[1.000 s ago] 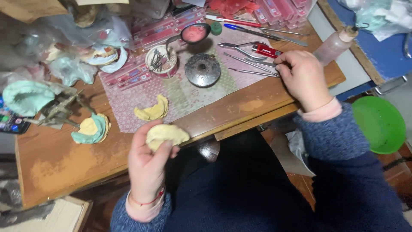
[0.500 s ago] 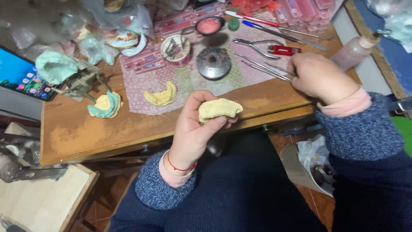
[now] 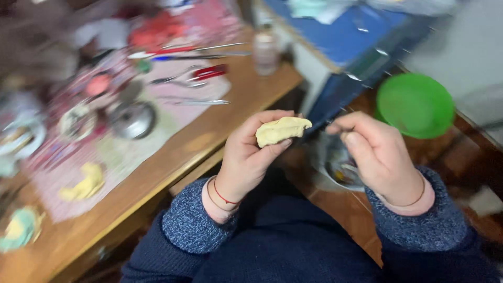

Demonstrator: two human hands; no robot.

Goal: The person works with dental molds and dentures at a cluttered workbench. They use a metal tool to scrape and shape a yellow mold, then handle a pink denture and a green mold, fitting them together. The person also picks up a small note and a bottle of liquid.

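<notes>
Up front, pale yellow folded dough piece (image 3: pixel 282 130) in left hand (image 3: pixel 250 153) grip; right hand (image 3: pixel 378 155) curled, hold unclear.

A blurred small bottle (image 3: pixel 265 51) with a pale label stands at the table's (image 3: pixel 246 99) far edge.

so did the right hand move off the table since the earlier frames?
Yes. The right hand left the wooden table edge and now sits beside the yellow dough piece.

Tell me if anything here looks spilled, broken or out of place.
Nothing stands out. The left hand holds a pale yellow dough piece intact above the lap; tools lie on the wooden table, though blur hides detail.
</notes>
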